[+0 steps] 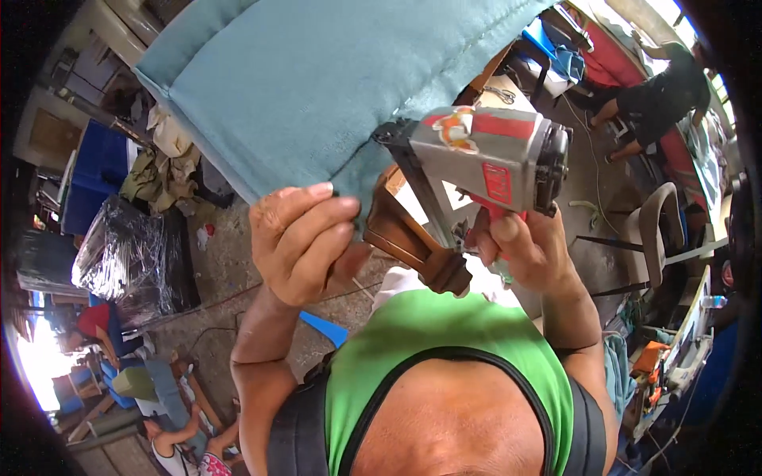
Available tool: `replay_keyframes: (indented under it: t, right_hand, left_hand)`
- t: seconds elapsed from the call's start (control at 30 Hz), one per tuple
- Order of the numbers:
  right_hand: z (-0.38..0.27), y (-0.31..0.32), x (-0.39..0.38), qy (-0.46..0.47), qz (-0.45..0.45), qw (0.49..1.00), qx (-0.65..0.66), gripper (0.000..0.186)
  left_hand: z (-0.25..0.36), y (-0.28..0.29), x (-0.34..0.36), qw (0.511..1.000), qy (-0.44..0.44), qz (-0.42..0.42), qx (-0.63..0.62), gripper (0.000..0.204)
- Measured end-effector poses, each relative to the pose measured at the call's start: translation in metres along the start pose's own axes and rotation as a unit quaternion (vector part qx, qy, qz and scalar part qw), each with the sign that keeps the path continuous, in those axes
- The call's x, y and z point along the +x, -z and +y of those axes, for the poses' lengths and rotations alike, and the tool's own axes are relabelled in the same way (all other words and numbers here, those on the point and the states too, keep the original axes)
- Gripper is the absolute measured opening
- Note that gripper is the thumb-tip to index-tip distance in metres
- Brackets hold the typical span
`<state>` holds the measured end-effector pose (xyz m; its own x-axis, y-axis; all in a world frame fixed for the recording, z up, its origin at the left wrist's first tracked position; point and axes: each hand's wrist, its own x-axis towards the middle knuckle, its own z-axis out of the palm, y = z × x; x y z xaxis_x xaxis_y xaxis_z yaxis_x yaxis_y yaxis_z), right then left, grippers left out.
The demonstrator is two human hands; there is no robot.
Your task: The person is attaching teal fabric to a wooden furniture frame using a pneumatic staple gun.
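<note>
My right hand (524, 246) is closed around the red handle of a grey and red staple gun (484, 155). Its black nose touches or nearly touches the light blue upholstery fabric (317, 87) of a padded furniture piece. By the fabric's lower corner, my left hand (298, 238) has its fingers curled in, the fingertips at the cloth. Whatever they pinch, if anything, is hidden. Below the staple gun, a carved brown wooden leg (421, 250) juts toward me from under the upholstery.
Scissors (500, 94) lie on a surface behind the staple gun. A chair (655, 234) stands at right, and a plastic-wrapped bundle (131, 254) at left. One person (671, 91) bends over at far right; others (178, 444) work at lower left. A hose (595, 166) crosses the floor.
</note>
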<state>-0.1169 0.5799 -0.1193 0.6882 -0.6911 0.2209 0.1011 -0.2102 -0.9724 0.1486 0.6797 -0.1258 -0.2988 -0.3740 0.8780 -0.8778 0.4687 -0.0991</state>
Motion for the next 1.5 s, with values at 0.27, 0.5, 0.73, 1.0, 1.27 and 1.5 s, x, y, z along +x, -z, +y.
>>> replay_keyframes:
  t: [0.27, 0.5, 0.73, 1.0, 1.27, 1.5]
  right_hand:
    - [0.008, -0.003, -0.005, 0.008, -0.002, 0.999, 0.037, 0.042]
    - [-0.003, -0.017, 0.004, 0.045, 0.011, 0.995, -0.093, 0.021]
    - [0.008, 0.019, -0.014, -0.025, -0.005, 1.0, 0.001, 0.03]
    - [0.048, 0.055, -0.087, -0.055, 0.261, 0.963, 0.028, 0.035]
    - [0.103, 0.098, -0.081, -0.132, 0.292, 0.947, 0.03, 0.038]
    - [0.154, 0.138, -0.041, -0.146, 0.205, 0.962, 0.109, 0.031]
  left_hand:
    - [-0.008, -0.002, -0.007, 0.998, -0.002, 0.036, -0.059, 0.04]
    - [-0.008, -0.003, 0.005, 0.996, -0.031, 0.041, -0.071, 0.05]
    - [-0.038, 0.049, 0.079, 0.975, -0.003, 0.006, -0.22, 0.053]
    - [-0.054, -0.01, 0.126, 0.856, -0.101, -0.507, 0.028, 0.104]
    - [-0.052, -0.055, 0.15, 0.829, -0.119, -0.544, 0.046, 0.112]
    - [-0.064, -0.147, 0.192, 0.847, -0.097, -0.521, 0.045, 0.112]
